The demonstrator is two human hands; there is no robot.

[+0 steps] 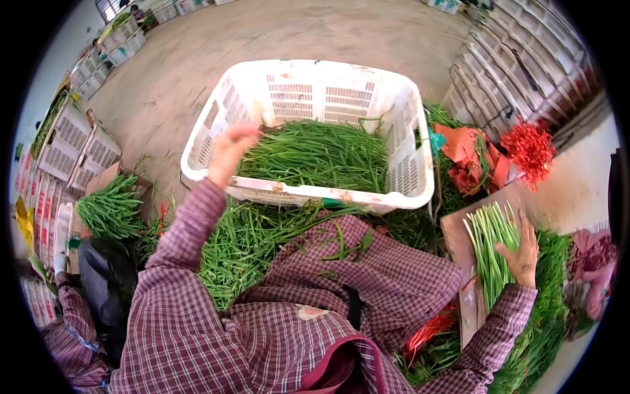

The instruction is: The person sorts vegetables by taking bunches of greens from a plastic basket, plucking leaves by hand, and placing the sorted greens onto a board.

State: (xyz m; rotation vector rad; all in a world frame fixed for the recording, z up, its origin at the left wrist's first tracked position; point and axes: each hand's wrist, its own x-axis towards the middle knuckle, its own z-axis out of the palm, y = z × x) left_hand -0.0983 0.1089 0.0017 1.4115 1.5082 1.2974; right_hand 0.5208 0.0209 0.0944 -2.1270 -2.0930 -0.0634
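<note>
My left hand is raised over the near left edge of a white plastic basket, its fingers smeared by motion. Long green stalks lie heaped inside the basket. At the right, my right hand rests with spread fingers against a bunch of pale-ended green stalks on a brown board. The bunch lies on the board, with its pale ends pointing away from me.
Loose leaves cover the ground before the basket. A cluster of red ties lies at the right near stacked white crates. At the left are more crates, a green bunch and another person's sleeve.
</note>
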